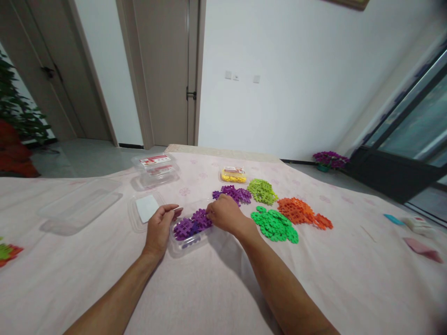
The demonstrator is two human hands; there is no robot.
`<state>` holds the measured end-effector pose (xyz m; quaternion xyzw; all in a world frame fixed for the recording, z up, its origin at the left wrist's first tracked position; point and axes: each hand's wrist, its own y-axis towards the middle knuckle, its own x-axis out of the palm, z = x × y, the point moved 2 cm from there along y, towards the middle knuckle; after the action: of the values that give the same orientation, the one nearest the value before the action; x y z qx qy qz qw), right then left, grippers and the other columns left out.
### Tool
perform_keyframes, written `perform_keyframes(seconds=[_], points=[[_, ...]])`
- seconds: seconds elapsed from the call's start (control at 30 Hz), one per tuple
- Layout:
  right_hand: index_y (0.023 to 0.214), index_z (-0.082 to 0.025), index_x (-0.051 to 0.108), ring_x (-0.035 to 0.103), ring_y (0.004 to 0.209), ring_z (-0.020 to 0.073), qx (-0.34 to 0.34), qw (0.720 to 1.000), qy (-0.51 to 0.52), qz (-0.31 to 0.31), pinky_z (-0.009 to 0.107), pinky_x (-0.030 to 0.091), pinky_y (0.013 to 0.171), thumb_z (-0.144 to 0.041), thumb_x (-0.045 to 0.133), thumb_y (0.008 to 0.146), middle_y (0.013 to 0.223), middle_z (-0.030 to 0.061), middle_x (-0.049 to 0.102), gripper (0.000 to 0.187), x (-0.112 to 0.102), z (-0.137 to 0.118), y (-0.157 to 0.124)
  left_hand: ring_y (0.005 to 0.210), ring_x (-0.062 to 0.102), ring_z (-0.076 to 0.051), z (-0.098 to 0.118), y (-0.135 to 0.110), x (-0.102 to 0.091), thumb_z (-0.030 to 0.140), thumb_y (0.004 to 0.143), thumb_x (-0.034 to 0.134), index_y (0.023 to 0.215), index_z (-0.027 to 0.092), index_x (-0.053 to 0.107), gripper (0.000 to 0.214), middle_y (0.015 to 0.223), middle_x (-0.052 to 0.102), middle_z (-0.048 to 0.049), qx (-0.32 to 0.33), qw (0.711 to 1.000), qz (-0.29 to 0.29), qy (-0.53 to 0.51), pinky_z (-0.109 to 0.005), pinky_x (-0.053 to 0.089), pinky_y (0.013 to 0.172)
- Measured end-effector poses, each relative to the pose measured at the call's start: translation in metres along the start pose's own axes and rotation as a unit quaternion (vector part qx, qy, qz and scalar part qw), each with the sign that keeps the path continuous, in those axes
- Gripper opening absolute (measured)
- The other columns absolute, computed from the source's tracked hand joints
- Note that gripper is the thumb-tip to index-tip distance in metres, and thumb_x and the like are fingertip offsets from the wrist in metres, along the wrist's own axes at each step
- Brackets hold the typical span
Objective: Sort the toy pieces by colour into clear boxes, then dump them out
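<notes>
A clear plastic box with purple snowflake-shaped interlocking pieces in it stands in front of me. My left hand grips its left side, thumb and fingers at the rim. Over the box's right end, my right hand is closed, its fingertips against the purple pieces; what they pinch is hidden. Just behind that hand lies a loose purple pile. Green round notched pieces are heaped to its right.
Yellow-green and orange piles lie right. A box of yellow pieces stands behind. Left are stacked clear boxes, a lid with a white card and a large clear container. A pink cloth lies far right.
</notes>
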<state>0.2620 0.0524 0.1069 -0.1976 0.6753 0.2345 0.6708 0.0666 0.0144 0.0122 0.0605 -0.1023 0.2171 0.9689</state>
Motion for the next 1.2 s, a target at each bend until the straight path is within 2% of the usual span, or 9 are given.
perform_keyframes(seconds=[0.13,0.33,0.43,0.53,0.63,0.7,0.8,0.97,1.2], points=[[0.105,-0.024,0.078,0.059,0.103,0.0262,-0.027,0.997,0.04,0.06,0.034,0.038,0.089,-0.029,0.06,0.09,0.098,0.0103,0.076,0.024,-0.007,-0.002,0.0,0.096,0.07,-0.024,0.001,-0.001,0.0,0.037,0.076,0.066,0.096,0.018,0.067,0.027,0.093,0.077,-0.0083,-0.002,1.0,-0.003,-0.003,-0.04,0.049,0.094],[0.078,-0.025,0.079,0.065,0.081,0.0203,-0.085,0.989,0.123,0.001,0.029,0.039,0.08,-0.031,0.067,0.085,0.08,0.005,0.077,0.015,-0.004,-0.013,-0.002,0.095,0.071,-0.025,0.001,-0.002,0.001,0.038,0.074,0.069,0.094,0.017,0.067,0.029,0.093,0.077,-0.0086,-0.001,1.0,0.002,-0.003,-0.04,0.05,0.093],[0.088,-0.025,0.08,0.067,0.082,0.0192,-0.073,0.979,0.19,0.029,0.027,0.041,0.077,-0.031,0.063,0.088,0.087,0.0043,0.077,0.018,-0.003,-0.001,0.003,0.095,0.071,-0.024,0.001,-0.001,0.001,0.038,0.074,0.069,0.094,0.018,0.068,0.029,0.092,0.077,-0.0081,-0.003,1.0,0.001,-0.002,-0.04,0.05,0.094],[0.103,-0.024,0.077,0.067,0.095,0.0204,-0.003,0.964,0.236,0.12,0.029,0.044,0.085,-0.027,0.061,0.089,0.105,0.005,0.076,0.022,0.002,0.034,0.009,0.095,0.07,-0.024,0.0,0.0,0.0,0.038,0.074,0.069,0.095,0.018,0.068,0.029,0.092,0.077,-0.0083,-0.005,1.0,0.002,0.0,-0.04,0.05,0.093],[0.11,-0.02,0.075,0.063,0.107,0.0235,0.14,0.954,0.18,0.193,0.032,0.043,0.093,-0.022,0.058,0.088,0.114,0.0094,0.072,0.027,0.017,0.079,0.012,0.095,0.07,-0.024,-0.002,0.001,-0.001,0.038,0.074,0.069,0.095,0.018,0.068,0.029,0.092,0.077,-0.0082,-0.002,1.0,0.001,-0.002,-0.04,0.05,0.093],[0.116,-0.017,0.071,0.06,0.112,0.025,0.227,0.941,0.14,0.21,0.033,0.041,0.096,-0.023,0.057,0.089,0.119,0.0125,0.069,0.031,0.029,0.105,0.009,0.095,0.07,-0.024,-0.003,0.001,-0.002,0.038,0.074,0.069,0.095,0.018,0.068,0.03,0.092,0.077,-0.0083,0.0,1.0,-0.001,-0.004,-0.04,0.05,0.093],[0.122,-0.014,0.068,0.058,0.114,0.0282,0.299,0.931,0.098,0.184,0.034,0.041,0.095,-0.036,0.062,0.088,0.121,0.0167,0.066,0.041,0.05,0.128,0.005,0.095,0.071,-0.024,-0.005,0.001,-0.002,0.04,0.073,0.071,0.096,0.018,0.068,0.032,0.093,0.077,-0.0088,-0.002,1.0,0.0,-0.008,-0.039,0.05,0.093],[0.123,-0.015,0.067,0.057,0.111,0.0288,0.305,0.933,0.094,0.163,0.035,0.04,0.095,-0.051,0.06,0.087,0.119,0.0162,0.066,0.051,0.072,0.132,0.004,0.095,0.071,-0.024,-0.004,0.001,-0.001,0.038,0.073,0.071,0.095,0.018,0.068,0.03,0.093,0.077,-0.0082,-0.003,1.0,0.002,-0.011,-0.039,0.05,0.093],[0.11,-0.017,0.073,0.06,0.104,0.0243,0.284,0.93,0.12,0.198,0.031,0.041,0.09,-0.032,0.062,0.084,0.109,0.0118,0.07,0.032,0.077,0.132,0.007,0.095,0.071,-0.024,-0.004,0.001,-0.001,0.038,0.074,0.07,0.095,0.018,0.068,0.03,0.092,0.077,-0.0081,-0.005,1.0,0.004,-0.014,-0.04,0.05,0.093]])
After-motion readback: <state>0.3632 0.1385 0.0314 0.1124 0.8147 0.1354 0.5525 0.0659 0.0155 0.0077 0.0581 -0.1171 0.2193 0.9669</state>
